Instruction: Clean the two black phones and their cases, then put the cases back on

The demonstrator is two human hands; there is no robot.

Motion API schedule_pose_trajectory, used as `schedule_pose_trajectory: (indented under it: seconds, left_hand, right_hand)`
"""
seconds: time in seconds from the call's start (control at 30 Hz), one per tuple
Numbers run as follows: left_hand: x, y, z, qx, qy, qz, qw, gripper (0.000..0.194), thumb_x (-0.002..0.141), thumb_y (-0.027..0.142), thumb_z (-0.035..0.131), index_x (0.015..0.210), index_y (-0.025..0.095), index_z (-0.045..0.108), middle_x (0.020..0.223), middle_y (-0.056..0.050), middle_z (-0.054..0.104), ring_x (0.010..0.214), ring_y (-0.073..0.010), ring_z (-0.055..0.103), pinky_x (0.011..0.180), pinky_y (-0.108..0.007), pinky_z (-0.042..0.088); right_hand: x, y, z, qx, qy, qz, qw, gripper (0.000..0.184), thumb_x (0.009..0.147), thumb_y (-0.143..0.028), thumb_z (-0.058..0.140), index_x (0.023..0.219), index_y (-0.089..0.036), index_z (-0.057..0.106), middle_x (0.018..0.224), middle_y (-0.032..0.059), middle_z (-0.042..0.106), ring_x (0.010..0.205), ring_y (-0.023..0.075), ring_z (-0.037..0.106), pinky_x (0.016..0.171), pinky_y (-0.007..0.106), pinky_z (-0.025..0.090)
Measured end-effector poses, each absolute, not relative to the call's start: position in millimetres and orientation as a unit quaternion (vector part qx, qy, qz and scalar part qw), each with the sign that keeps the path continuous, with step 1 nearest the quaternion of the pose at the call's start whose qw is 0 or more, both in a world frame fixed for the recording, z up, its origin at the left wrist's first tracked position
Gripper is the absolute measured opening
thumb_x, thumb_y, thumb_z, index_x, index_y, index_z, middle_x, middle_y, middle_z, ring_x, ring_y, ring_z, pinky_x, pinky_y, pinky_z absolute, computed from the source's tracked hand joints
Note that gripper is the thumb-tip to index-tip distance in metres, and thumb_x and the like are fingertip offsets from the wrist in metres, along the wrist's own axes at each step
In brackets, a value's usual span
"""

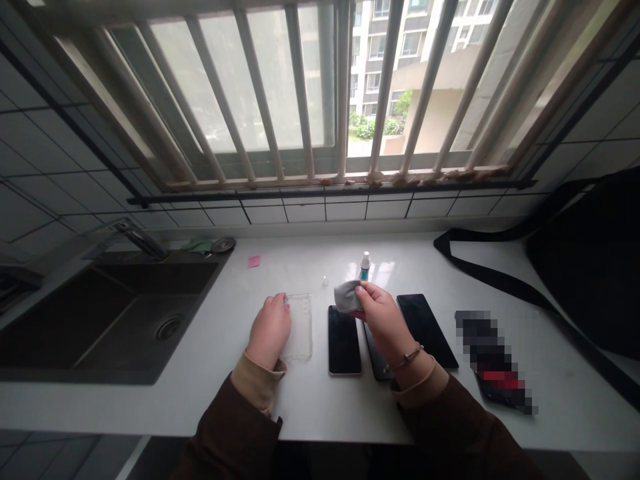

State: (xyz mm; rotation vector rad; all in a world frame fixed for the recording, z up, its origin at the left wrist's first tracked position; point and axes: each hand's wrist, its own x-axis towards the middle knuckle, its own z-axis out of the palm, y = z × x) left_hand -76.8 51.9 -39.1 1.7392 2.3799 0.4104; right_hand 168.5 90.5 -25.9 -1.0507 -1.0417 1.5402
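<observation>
Clear phone case, on white countertop; left hand at its edge, grip indeterminable. Grey cloth, pinched in right hand, over black smartphone. White-capped bottle, upright beyond; contents indiscernible.

L hand at L side of clear case; R hand pinching grey cloth nr far end of blk phone; white-capped btl. beyond; sink at L.

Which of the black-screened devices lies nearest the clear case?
The leftmost phone, just right of the clear case at the left hand. The tablet and the device partly behind the right hand lie farther right.
</observation>
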Motion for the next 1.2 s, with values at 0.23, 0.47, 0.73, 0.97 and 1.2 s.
schedule_pose_trajectory:
  seconds: [0.23,0.47,0.73,0.97,1.2]
  left_hand:
    - [-73.3,47.5,-25.3,0.592,0.797,0.111,0.040,0.039,0.107,0.018,0.044,0.139,0.011,0.065,0.122,-0.018,0.069,0.116,-0.0305,0.069,0.104,-0.040,0.051]
    - [1.8,-8.6,3.3,0.659,0.734,0.156,0.040,0.056,0.106,0.035,0.056,0.156,0.012,0.049,0.130,-0.018,0.065,0.121,-0.0325,0.063,0.107,-0.043,0.050]
    - [75.5,-25.7,6.9,0.640,0.763,0.037,0.083,0.078,0.096,0.041,0.071,0.163,0.011,0.044,0.127,-0.024,0.063,0.117,-0.0398,0.062,0.096,-0.046,0.052]
    - [82.5,-4.3,5.8,0.608,0.789,0.018,0.087,0.084,0.093,0.040,0.074,0.162,0.007,0.039,0.128,-0.026,0.061,0.116,-0.0394,0.064,0.093,-0.043,0.051]
    - [75.0,18.4,-0.7,0.592,0.786,0.053,0.171,0.088,0.074,0.038,0.087,0.145,0.006,0.045,0.120,-0.028,0.064,0.115,-0.0446,0.066,0.097,-0.046,0.048]
  right_hand:
    - [166.3,90.0,-23.7,-0.426,-0.378,0.659,0.491,0.043,0.080,-0.055,0.078,0.104,-0.019,0.077,0.105,0.0095,0.081,0.094,0.0258,0.077,0.077,0.038,0.065]
    - [171.7,90.7,-24.7,-0.426,-0.454,0.568,0.538,0.042,0.093,-0.061,0.068,0.108,-0.022,0.077,0.104,0.0075,0.078,0.098,0.0264,0.073,0.082,0.038,0.063]
    - [176.0,89.9,-25.8,-0.441,-0.537,0.442,0.567,0.045,0.103,-0.060,0.055,0.116,-0.022,0.076,0.105,0.0090,0.078,0.095,0.0278,0.072,0.085,0.042,0.062]
    - [174.8,90.8,-25.2,-0.435,-0.537,0.444,0.570,0.043,0.102,-0.059,0.056,0.113,-0.023,0.076,0.105,0.0085,0.078,0.097,0.0287,0.073,0.087,0.042,0.062]
    - [175.1,88.5,-21.3,-0.436,-0.529,0.461,0.564,0.040,0.102,-0.058,0.056,0.112,-0.024,0.075,0.103,0.0069,0.077,0.098,0.0271,0.072,0.089,0.039,0.061]
